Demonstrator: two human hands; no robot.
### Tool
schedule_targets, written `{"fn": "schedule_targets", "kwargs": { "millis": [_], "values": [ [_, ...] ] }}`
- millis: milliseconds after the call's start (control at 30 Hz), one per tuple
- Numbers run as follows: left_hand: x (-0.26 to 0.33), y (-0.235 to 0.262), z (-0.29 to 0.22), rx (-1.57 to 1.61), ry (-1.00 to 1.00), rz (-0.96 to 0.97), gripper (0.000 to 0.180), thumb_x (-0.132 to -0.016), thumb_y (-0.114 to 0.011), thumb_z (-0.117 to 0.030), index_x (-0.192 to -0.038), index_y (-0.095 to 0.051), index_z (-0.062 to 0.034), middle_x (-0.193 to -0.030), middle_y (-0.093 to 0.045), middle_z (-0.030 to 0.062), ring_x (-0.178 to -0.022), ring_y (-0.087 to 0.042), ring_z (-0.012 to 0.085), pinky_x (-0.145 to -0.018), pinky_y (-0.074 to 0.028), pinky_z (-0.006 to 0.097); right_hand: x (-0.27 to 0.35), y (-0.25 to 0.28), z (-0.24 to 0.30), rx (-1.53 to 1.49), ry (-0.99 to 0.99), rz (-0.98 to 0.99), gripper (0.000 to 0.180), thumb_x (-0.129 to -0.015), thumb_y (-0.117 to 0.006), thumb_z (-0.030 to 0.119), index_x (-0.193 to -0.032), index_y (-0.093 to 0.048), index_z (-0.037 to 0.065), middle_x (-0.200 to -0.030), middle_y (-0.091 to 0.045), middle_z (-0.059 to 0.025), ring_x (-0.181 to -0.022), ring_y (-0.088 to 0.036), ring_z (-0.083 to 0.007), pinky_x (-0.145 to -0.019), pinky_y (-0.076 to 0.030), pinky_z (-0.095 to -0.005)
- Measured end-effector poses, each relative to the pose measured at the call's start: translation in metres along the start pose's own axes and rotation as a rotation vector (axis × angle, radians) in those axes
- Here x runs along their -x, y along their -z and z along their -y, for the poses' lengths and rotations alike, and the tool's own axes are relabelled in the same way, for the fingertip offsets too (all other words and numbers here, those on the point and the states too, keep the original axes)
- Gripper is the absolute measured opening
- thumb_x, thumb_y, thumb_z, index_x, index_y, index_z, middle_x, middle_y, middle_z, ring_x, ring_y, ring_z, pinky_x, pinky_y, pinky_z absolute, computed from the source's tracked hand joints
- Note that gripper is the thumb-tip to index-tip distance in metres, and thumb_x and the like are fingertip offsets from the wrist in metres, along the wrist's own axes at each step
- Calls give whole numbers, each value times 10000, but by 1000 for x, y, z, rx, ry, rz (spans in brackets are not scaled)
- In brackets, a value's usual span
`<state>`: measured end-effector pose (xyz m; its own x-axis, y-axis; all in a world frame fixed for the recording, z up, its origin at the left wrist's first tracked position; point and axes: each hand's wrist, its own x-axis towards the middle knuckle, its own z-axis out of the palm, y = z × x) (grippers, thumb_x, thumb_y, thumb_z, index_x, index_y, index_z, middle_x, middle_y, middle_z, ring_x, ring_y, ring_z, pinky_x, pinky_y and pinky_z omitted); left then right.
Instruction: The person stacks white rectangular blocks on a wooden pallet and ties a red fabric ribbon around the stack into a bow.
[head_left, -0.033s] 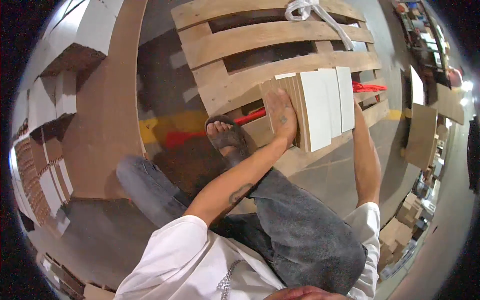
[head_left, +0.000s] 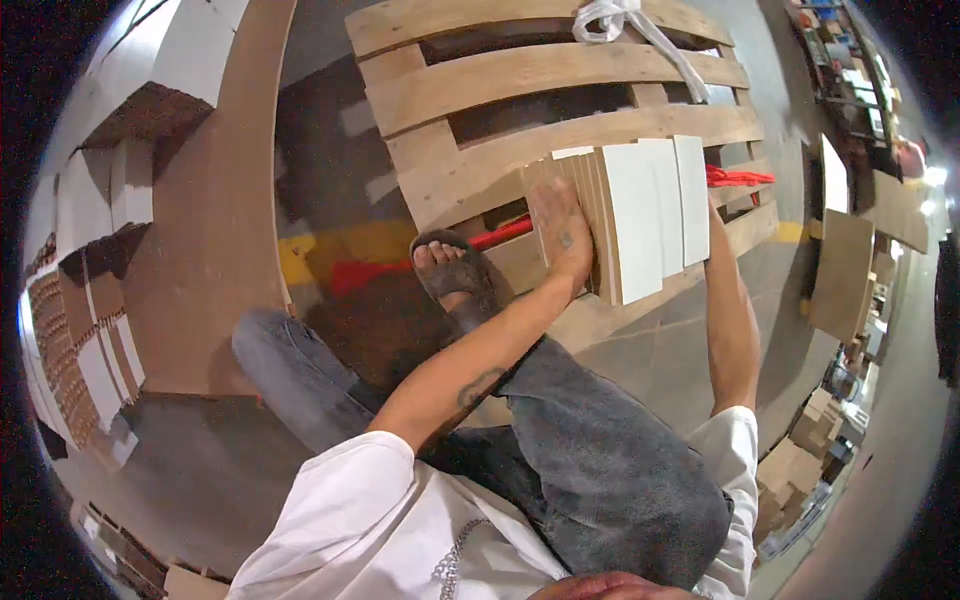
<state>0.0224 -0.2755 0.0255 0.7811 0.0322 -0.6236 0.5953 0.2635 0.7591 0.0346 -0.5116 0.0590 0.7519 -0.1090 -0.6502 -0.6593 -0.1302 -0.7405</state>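
A stack of flat cardboard pieces point(head_left: 650, 220), white on the outer faces with brown edges, stands on the near side of a wooden pallet point(head_left: 540, 124). Against its left side my left hand point(head_left: 562, 222) lies flat, palm to the cardboard and fingers stretched out. My right forearm point(head_left: 733, 310) reaches up along the right side of the stack. The right hand's fingers are hidden behind the cardboard. Red strapping point(head_left: 738, 177) shows to the right of the stack, and more red material runs across the pallet beside my sandalled foot point(head_left: 450, 265).
A white strap point(head_left: 640, 28) is knotted at the pallet's far side. To the left, stacked white and brown cardboard point(head_left: 120, 190) borders a large brown sheet point(head_left: 215, 260). Boxes point(head_left: 800, 460) and leaning boards point(head_left: 842, 272) line the right. My bent knee point(head_left: 630, 460) is close below the stack.
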Motion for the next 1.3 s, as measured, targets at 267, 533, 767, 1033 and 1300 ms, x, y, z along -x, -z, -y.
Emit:
{"fn": "schedule_targets", "kwargs": {
  "millis": [267,533,767,1033,1300],
  "values": [
    [-8,4,25,-10,221,41,777,-983,-193,-603,-1489,-254,-16,-1536,-244,239,-1422,-209,390,-1172,-115,443,-8,19,-25,-72,36,-84,501,-991,-453,421,-1212,-565,-14,-1135,-646,-108,-1013,-620,-225,-880,-490,-332],
    [11,-9,-7,-164,313,-179,781,-981,-183,-600,-1474,-268,-1,-1504,-284,257,-1402,-230,422,-1149,-180,471,-8,31,-42,-121,82,-188,459,-987,-472,393,-1169,-595,-10,-1082,-668,-109,-964,-640,-234,-846,-505,-334],
    [6,27,37,136,295,265,765,-977,-234,-636,-1440,-360,-41,-1424,-420,158,-1303,-406,303,-1072,-310,456,-1,52,-25,-73,251,-446,424,-983,-489,368,-1132,-621,-7,-1035,-687,-110,-922,-657,-243,-816,-519,-335],
    [36,135,-25,62,416,371,505,-1005,-414,-484,-1207,-584,-53,-1149,-645,72,-985,-618,183,-873,-471,343,151,-105,100,563,541,-799,425,-892,-653,295,-1213,-584,25,-1131,-634,-123,-1008,-617,-240,-862,-508,-359],
    [52,152,-37,-3,265,378,404,-1008,-462,-360,-1094,-607,7,-1011,-667,72,-911,-619,163,-825,-473,281,133,-178,92,1032,411,-668,767,-754,-768,274,-1402,-415,65,-1273,-510,-204,-1188,-486,-371,-975,-432,-474]
  ]
}}
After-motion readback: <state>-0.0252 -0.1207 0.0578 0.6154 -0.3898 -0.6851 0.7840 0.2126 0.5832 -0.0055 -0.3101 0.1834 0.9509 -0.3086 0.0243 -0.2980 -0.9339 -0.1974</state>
